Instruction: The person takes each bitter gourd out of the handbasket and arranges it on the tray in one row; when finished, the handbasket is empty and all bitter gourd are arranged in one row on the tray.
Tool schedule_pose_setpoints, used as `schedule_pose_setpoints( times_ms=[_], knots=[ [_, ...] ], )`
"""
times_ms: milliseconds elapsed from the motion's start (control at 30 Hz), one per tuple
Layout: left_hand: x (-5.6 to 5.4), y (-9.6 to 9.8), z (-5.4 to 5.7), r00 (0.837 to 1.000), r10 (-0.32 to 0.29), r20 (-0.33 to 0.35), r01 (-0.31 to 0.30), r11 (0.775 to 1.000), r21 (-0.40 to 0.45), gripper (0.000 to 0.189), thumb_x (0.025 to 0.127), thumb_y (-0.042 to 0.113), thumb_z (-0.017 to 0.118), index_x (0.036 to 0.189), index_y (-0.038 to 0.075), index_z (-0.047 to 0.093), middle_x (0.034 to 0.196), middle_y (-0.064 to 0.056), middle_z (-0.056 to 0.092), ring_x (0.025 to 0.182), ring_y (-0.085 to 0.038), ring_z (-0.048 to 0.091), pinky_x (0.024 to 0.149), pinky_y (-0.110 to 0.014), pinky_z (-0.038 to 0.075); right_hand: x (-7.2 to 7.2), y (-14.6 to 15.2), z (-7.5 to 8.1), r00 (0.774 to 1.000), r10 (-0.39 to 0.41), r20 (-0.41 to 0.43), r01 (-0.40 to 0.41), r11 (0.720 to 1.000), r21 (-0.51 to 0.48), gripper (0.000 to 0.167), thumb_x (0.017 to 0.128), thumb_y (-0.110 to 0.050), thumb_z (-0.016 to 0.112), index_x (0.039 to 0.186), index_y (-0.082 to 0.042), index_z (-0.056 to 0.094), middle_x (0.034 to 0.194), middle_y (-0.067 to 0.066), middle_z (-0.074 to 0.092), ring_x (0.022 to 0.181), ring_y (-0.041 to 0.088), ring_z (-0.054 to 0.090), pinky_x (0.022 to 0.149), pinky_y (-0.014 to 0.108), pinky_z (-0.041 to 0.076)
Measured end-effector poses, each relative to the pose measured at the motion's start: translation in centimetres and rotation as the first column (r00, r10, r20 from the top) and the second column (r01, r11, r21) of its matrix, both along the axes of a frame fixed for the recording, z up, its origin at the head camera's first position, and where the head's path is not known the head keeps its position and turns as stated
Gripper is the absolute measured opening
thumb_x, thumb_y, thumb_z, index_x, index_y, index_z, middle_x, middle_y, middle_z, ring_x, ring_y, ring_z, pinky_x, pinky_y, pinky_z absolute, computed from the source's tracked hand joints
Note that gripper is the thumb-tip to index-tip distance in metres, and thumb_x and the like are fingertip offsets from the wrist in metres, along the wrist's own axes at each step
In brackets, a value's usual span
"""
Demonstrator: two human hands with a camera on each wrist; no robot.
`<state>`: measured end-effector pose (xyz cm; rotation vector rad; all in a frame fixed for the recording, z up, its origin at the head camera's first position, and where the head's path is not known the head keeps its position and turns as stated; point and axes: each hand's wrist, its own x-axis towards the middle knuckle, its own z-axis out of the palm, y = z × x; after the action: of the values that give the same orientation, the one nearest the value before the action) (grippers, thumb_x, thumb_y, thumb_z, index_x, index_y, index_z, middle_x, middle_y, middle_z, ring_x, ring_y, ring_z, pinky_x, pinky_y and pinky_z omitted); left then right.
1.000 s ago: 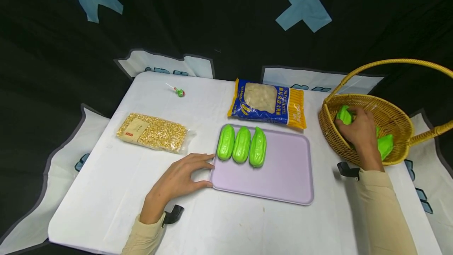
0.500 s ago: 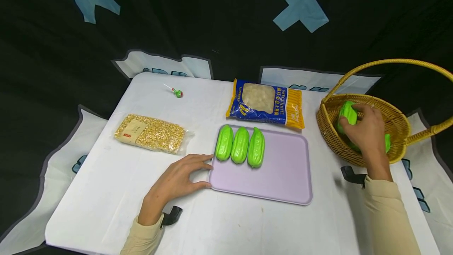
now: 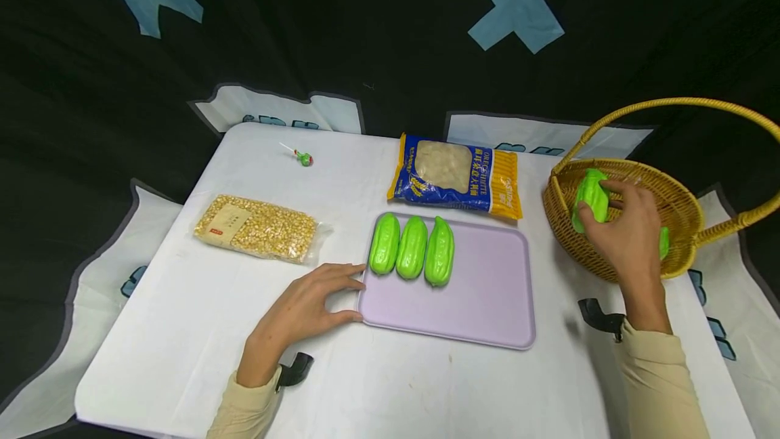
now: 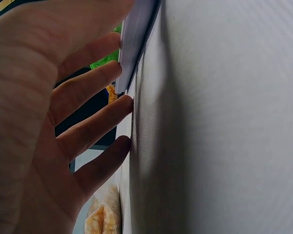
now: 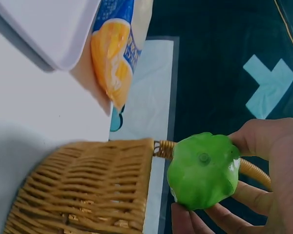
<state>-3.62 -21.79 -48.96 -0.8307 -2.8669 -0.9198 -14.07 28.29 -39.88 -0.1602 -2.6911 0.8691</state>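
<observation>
Wicker basket (image 3: 569, 244) placed at far right corner of bench (image 3: 183, 337); one green gourd (image 3: 664, 242) inside, partly hidden by right hand (image 3: 627, 227). Another gourd (image 3: 592, 198) gripped over basket opening, pinched between right thumb and fingers. Three gourds (image 3: 412, 248) laid side by side on lilac tray (image 3: 487, 290), mid-bench. Tray's left edge touched by left hand (image 3: 307, 305), palm down, fingers relaxed, spread. Pasta bag (image 3: 445, 168) laid near bench's far edge, corn bag (image 3: 268, 229) near left edge.

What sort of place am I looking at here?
Probably a staged tabletop corner, perhaps for filming: a patterned black cloth hangs behind a white table, and black devices sit on both wrists.
</observation>
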Motion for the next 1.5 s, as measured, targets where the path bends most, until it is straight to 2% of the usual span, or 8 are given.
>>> schedule_pose_setpoints(
  times_ms=[233,433,733,933,1067,1167,1500],
  knots=[
    [0.1,-0.1,0.0,1.0,-0.002,0.004,0.002,1.0,-0.002,0.05,0.083,0.047,0.092,0.123,0.019,0.08,0.154,0.004,0.062,0.142,-0.02,0.059,0.122,-0.041,0.047,1.0,-1.5,-0.6,0.999,0.033,-0.017,-0.033,0.999,-0.012,0.061,0.096,-0.028,0.073,0.147,0.004,0.06,0.143,0.033,0.053,0.122,0.052,0.058,0.101,0.067,0.047],
    [0.1,0.0,0.2,1.0,0.005,0.011,-0.005,1.0,-0.008,0.05,0.083,0.046,0.093,0.123,0.019,0.08,0.154,0.003,0.063,0.142,-0.02,0.059,0.122,-0.041,0.047,1.4,-3.8,-1.5,0.993,0.116,-0.02,-0.116,0.993,0.002,0.059,0.094,-0.024,0.076,0.142,0.006,0.061,0.142,0.036,0.052,0.121,0.053,0.058,0.099,0.069,0.049],
    [0.0,0.1,0.0,1.0,0.001,0.016,-0.001,1.0,-0.006,0.051,0.083,0.047,0.092,0.123,0.019,0.08,0.155,0.004,0.062,0.142,-0.019,0.058,0.122,-0.04,0.047,2.7,-6.9,-3.4,0.976,0.216,0.006,-0.216,0.976,-0.01,0.054,0.094,-0.02,0.08,0.139,0.004,0.063,0.138,0.031,0.055,0.117,0.047,0.062,0.08,0.053,0.061],
    [0.0,0.0,0.0,1.0,0.006,0.018,-0.006,1.0,-0.007,0.05,0.083,0.046,0.092,0.123,0.019,0.08,0.154,0.004,0.062,0.142,-0.02,0.058,0.121,-0.04,0.048,3.8,-8.9,-4.7,0.961,0.274,0.035,-0.273,0.961,-0.037,0.053,0.093,-0.02,0.081,0.139,0.002,0.064,0.134,0.027,0.057,0.117,0.045,0.065,0.084,0.053,0.06],
    [0.0,0.0,0.0,1.0,0.004,0.02,-0.004,1.0,-0.003,0.051,0.083,0.046,0.092,0.123,0.019,0.08,0.155,0.004,0.062,0.142,-0.02,0.058,0.121,-0.04,0.048,4.5,-10.0,-5.6,0.949,0.302,0.089,-0.298,0.953,-0.057,0.055,0.095,-0.023,0.08,0.141,0.001,0.062,0.136,0.026,0.056,0.119,0.045,0.063,0.089,0.058,0.058],
    [0.0,0.1,0.0,1.0,0.001,0.021,-0.002,1.0,0.001,0.051,0.083,0.046,0.092,0.124,0.019,0.08,0.155,0.004,0.062,0.142,-0.02,0.058,0.121,-0.04,0.048,5.0,-10.7,-6.1,0.939,0.322,0.123,-0.314,0.946,-0.075,0.055,0.096,-0.023,0.08,0.142,0.0,0.061,0.137,0.026,0.055,0.12,0.044,0.063,0.088,0.056,0.059],
    [0.0,0.0,0.0,1.0,0.004,0.022,-0.004,1.0,-0.005,0.05,0.083,0.046,0.093,0.123,0.018,0.08,0.154,0.004,0.063,0.142,-0.02,0.058,0.121,-0.04,0.048,5.7,-12.4,-7.2,0.929,0.357,0.098,-0.347,0.932,-0.101,0.054,0.092,-0.021,0.084,0.137,-0.001,0.063,0.134,0.023,0.06,0.116,0.039,0.064,0.087,0.05,0.057]
  ],
)
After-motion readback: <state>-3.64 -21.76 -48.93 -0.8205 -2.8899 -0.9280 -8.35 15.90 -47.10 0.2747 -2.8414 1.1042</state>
